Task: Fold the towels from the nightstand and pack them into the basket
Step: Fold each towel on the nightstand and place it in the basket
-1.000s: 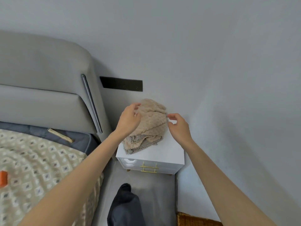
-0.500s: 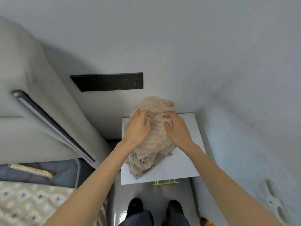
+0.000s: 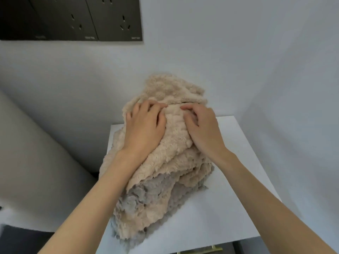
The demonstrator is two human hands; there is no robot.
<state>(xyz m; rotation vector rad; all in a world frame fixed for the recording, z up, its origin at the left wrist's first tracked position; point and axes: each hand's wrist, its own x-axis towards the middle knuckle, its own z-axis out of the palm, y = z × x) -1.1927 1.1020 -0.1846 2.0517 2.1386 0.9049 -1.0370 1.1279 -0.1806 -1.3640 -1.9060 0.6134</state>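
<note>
A crumpled pile of fluffy beige and grey towels (image 3: 156,180) lies on the white nightstand (image 3: 238,189), leaning against the wall. My left hand (image 3: 145,129) lies on the upper left of the pile, its fingertips curled into the beige top towel. My right hand (image 3: 201,127) sits on the upper right, with bent fingers digging into the same towel. A ridge of beige cloth bunches up between the two hands. The basket is out of view.
A black socket panel (image 3: 73,19) is on the wall at the upper left. The grey padded headboard (image 3: 27,162) stands close on the left of the nightstand. A gold drawer handle (image 3: 200,251) shows at the bottom edge. The right wall hems in the nightstand.
The view has closed in over the nightstand. Both hands went from hovering beside the pile to lying on its top, fingers curling into the beige towel.
</note>
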